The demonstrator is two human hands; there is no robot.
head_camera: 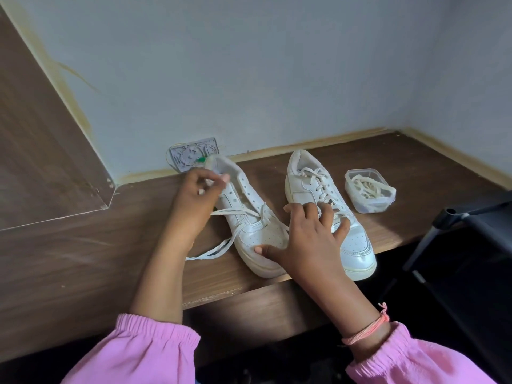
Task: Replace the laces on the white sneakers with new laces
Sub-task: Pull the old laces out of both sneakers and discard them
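Pale blue-grey walls (249, 65) meet in a corner above the brown wooden table (83, 259) where I am working, with a yellowish strip running along the joint between wall and wood. Two white sneakers stand side by side on the table, toes pointing toward me. On the left sneaker (249, 217) most of the eyelets are bare, and its old lace (221, 246) is threaded only through the lowest holes near the toe, with loose ends trailing off to the left across the wood. My left hand (194, 200) is raised beside that shoe's collar, fingers curled, pinching a bit of the lace between thumb and fingertips, so the grip there is closed on the lace. My right hand (307, 236) is spread flat with straight fingers, thumb resting on the left sneaker's toe and fingertips lying over the laced front of the right sneaker (329, 214), so that grip is loose and holds nothing. The right sneaker is fully laced up to its top eyelets. Just to the right of it sits a small clear plastic box (370, 194) with cream-coloured new laces (365, 185) bundled inside. Behind the left sneaker's heel a grey wall socket (191, 156) sits low on the wall. Pink gathered sleeves (144, 353) cover both my forearms, and a thin orange thread bracelet (368, 328) circles my right wrist. A black chair (471, 245) stands at the right edge.
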